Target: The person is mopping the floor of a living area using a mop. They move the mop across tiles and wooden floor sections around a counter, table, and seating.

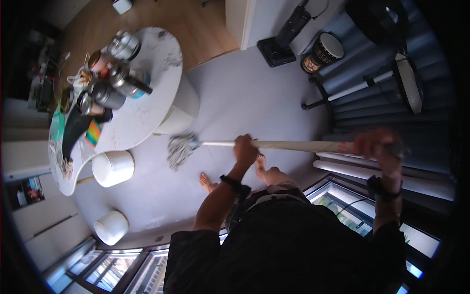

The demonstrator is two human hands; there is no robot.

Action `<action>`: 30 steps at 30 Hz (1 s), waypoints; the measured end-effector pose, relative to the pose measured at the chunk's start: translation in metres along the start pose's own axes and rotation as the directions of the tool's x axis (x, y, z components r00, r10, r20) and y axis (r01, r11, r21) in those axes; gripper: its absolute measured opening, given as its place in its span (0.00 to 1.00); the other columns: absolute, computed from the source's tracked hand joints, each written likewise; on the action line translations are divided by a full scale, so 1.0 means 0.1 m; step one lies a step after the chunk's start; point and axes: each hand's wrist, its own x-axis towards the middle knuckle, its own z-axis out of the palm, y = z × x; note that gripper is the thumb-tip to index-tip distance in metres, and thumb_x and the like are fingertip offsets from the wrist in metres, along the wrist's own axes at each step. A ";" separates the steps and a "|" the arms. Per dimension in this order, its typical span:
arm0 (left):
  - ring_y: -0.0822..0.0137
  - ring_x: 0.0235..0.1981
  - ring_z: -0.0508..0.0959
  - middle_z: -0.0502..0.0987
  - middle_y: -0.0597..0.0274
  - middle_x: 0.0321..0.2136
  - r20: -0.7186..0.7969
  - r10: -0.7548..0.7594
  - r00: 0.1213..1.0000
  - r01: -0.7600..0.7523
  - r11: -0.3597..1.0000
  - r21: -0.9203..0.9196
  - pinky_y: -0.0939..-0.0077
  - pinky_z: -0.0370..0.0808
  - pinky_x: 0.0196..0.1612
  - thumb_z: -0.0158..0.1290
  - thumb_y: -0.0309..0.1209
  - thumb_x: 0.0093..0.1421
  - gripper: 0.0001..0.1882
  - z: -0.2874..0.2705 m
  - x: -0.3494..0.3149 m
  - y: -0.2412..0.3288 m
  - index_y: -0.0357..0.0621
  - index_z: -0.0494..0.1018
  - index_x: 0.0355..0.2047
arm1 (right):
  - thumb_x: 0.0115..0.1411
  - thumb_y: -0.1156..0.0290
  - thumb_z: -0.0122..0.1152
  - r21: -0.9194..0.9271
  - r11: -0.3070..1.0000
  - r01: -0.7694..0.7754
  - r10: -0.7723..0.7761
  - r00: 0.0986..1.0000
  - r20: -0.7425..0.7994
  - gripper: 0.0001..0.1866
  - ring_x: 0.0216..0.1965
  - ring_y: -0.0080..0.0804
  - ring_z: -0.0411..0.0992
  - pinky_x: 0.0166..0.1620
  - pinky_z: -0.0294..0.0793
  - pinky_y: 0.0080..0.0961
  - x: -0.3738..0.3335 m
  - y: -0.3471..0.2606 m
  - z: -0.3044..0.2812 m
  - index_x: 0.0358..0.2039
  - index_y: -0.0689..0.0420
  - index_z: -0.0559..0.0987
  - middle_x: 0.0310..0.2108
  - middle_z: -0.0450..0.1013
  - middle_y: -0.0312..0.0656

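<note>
A string mop (182,149) with a grey strand head lies against the pale floor, its long light handle stretching across in front of me to the right. My left hand (245,149) is closed around the handle's lower part, nearer the mop head. Farther up, by the handle's upper end, my right hand (377,147) is wrapped round the pole; it is somewhat smeared by motion. Dark bands circle both wrists. The mop head rests left of my bare feet, close to the base of the table.
A curved white table (161,73) at the left bears several metal flasks and pots. Two white stools (113,168) stand below it. At the far right are an upright vacuum cleaner (284,41), a drum (324,53), a wheeled chair base (320,98) and blue curtains. Windows run behind me.
</note>
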 end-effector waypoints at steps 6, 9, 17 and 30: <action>0.46 0.38 0.72 0.72 0.47 0.31 0.067 0.240 0.968 -0.232 0.966 -0.111 0.52 0.71 0.39 0.57 0.34 0.54 0.10 0.62 0.76 1.12 0.42 0.71 0.29 | 0.63 0.59 0.54 -0.135 0.990 0.032 -0.063 0.971 -0.231 0.11 0.30 0.33 0.73 0.37 0.76 0.31 -0.49 -0.26 -0.49 0.28 0.51 0.73 0.23 0.69 0.37; 0.47 0.38 0.72 0.72 0.48 0.31 0.115 0.250 0.961 -0.233 0.962 -0.140 0.53 0.71 0.38 0.57 0.36 0.55 0.11 0.67 0.96 1.20 0.41 0.72 0.28 | 0.61 0.59 0.55 -0.237 0.972 -0.010 -0.029 0.987 -0.159 0.11 0.30 0.31 0.73 0.39 0.75 0.29 -0.47 -0.25 -0.46 0.27 0.51 0.73 0.22 0.69 0.36; 0.48 0.39 0.72 0.72 0.52 0.32 0.170 0.382 0.908 -0.372 0.924 -0.088 0.53 0.72 0.39 0.55 0.36 0.55 0.10 0.58 1.45 1.30 0.43 0.71 0.30 | 0.64 0.58 0.47 -0.109 0.993 0.050 -0.089 0.917 -0.389 0.11 0.25 0.29 0.65 0.32 0.69 0.28 -0.14 -0.06 -0.59 0.29 0.49 0.69 0.22 0.65 0.35; 0.46 0.29 0.71 0.70 0.49 0.22 0.350 0.539 0.766 -0.616 0.772 0.159 0.56 0.68 0.35 0.58 0.26 0.48 0.08 0.02 3.29 -0.40 0.40 0.68 0.20 | 0.59 0.79 0.54 0.075 0.991 0.115 -0.074 0.907 -0.415 0.01 0.37 0.38 0.73 0.48 0.73 0.39 0.69 1.55 0.24 0.30 0.62 0.73 0.30 0.72 0.46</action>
